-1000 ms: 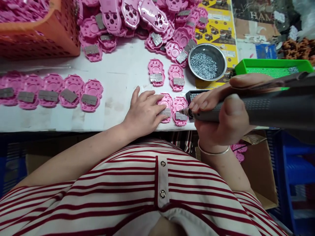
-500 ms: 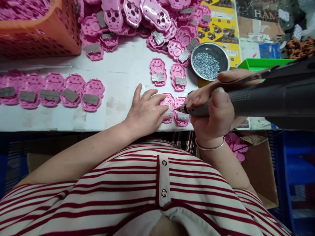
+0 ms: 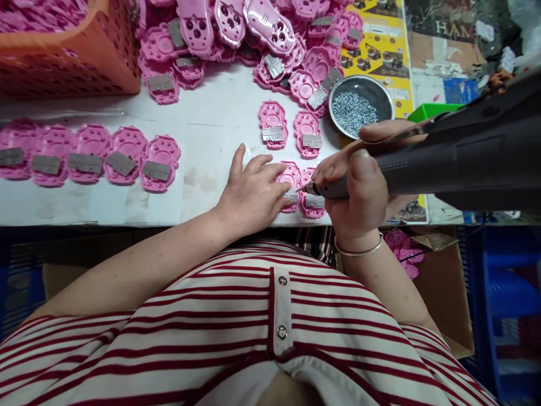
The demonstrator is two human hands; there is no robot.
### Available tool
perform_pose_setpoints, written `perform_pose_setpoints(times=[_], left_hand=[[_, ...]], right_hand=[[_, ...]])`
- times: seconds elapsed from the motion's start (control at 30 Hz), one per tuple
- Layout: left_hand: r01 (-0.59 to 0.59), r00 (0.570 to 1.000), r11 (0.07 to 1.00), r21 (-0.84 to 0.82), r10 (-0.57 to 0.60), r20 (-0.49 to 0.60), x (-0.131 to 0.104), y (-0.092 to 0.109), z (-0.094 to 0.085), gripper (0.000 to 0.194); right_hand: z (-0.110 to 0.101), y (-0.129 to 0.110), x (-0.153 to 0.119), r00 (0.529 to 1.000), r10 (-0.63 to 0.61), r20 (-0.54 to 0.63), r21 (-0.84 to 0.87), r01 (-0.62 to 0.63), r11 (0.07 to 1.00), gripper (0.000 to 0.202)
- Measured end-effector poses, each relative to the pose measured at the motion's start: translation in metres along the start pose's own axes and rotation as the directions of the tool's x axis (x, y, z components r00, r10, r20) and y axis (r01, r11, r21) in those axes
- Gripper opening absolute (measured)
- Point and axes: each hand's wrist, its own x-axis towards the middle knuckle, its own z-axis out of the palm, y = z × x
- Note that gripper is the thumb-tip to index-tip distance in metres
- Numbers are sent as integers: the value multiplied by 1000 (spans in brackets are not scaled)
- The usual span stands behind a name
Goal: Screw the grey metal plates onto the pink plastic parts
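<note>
Well off to the left of the left hand, I see five pink casings (image 3: 163,148) lying in a row. The left hand (image 3: 249,192) has its fingers spread, the tips resting on a pink shell (image 3: 288,171) just to its right. A second shell (image 3: 311,212) lies beside that, near the right hand (image 3: 359,189), which is wrapped around a dark power screwdriver (image 3: 422,163), its bit over the first shell. Just beyond that hand sits a metal bowl (image 3: 387,100) of screws.

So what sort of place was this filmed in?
Probably a small assembly workshop: a row of pink plastic shells with metal plates, a metal bowl of small screws, and a power screwdriver in the right hand.
</note>
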Motion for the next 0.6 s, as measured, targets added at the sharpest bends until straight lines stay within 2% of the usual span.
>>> perform_pose_setpoints(times=[0.1,0.27,0.33,0.47,0.6], left_hand=[[8,1000,1000,-1,-8,2,1,0,0,21],[17,999,1000,-1,-17,28,2,2,-1,18],[15,999,1000,6,-15,30,2,2,-1,18],[16,1000,1000,7,-16,18,1,1,0,18],[22,1000,1000,-14,-22,8,-2,-1,2,19]], right_hand=[[3,9,2,988,-156,-16,40,157,987,25],[2,23,-1,999,-13,-53,-59,10,998,40],[-1,23,-1,999,-33,-33,-20,32,999,38],[-13,4,6,985,-171,40,92,167,982,30],[-30,-20,13,966,-243,-87,18,246,969,26]])
